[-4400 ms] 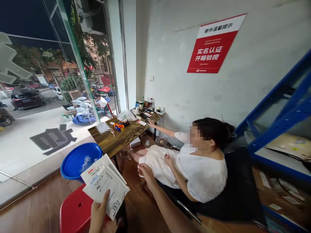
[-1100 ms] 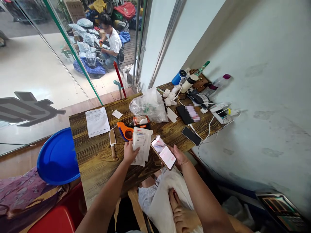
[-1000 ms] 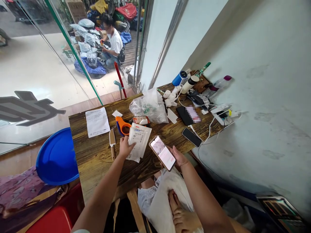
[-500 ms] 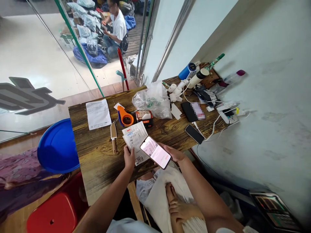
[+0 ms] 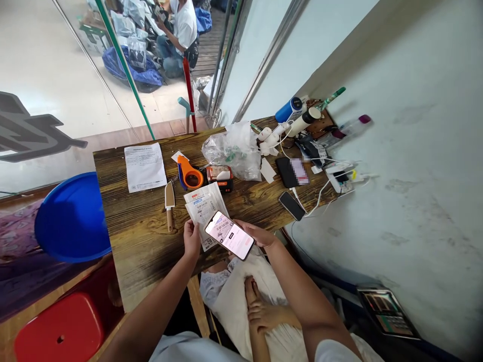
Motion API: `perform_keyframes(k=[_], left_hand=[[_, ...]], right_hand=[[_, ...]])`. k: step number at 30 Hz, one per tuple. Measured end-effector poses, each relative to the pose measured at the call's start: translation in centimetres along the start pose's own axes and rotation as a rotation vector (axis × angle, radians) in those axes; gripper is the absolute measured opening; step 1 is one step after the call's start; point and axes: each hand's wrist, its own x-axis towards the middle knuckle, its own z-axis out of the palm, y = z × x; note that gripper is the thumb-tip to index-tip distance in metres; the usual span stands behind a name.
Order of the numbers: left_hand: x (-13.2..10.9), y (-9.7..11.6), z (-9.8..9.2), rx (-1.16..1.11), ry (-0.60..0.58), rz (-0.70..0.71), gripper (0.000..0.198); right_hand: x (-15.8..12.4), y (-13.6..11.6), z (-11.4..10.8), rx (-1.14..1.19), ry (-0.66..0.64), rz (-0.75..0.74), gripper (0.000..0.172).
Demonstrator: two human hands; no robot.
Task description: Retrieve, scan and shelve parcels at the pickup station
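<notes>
My right hand (image 5: pixel 257 233) grips a smartphone (image 5: pixel 236 241), its lit screen showing a barcode and a small dark box. The phone hovers over several overlapping printed shipping labels (image 5: pixel 202 205) on the wooden table, covering part of them. My left hand (image 5: pixel 192 238) pinches the left edge of these labels between thumb and fingers. Left of the labels lies a knife (image 5: pixel 169 206) with a brown handle. Behind them are an orange tape dispenser (image 5: pixel 190 173) and an orange-and-black box-like item (image 5: pixel 220 178).
A printed sheet (image 5: pixel 144 167), a clear plastic bag (image 5: pixel 234 156), a black phone (image 5: pixel 292 205) on a cable and bottles (image 5: pixel 290 109) share the table (image 5: pixel 139 266). A blue tub (image 5: pixel 71 216) and red stool (image 5: pixel 60 327) stand left. Another person's hand (image 5: pixel 264 311) rests on pale cloth below.
The view has shifted slightly. The phone has moved a little left over the labels, and its screen now shows a barcode with a dark box. My left hand stays on the labels.
</notes>
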Motion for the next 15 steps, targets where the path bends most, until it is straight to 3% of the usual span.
perform_keyframes(k=[15], left_hand=[[0.30, 0.16, 0.42, 0.090, 0.002, 0.005, 0.034]], right_hand=[[-0.42, 0.02, -0.47, 0.028, 0.004, 0.026, 0.070]])
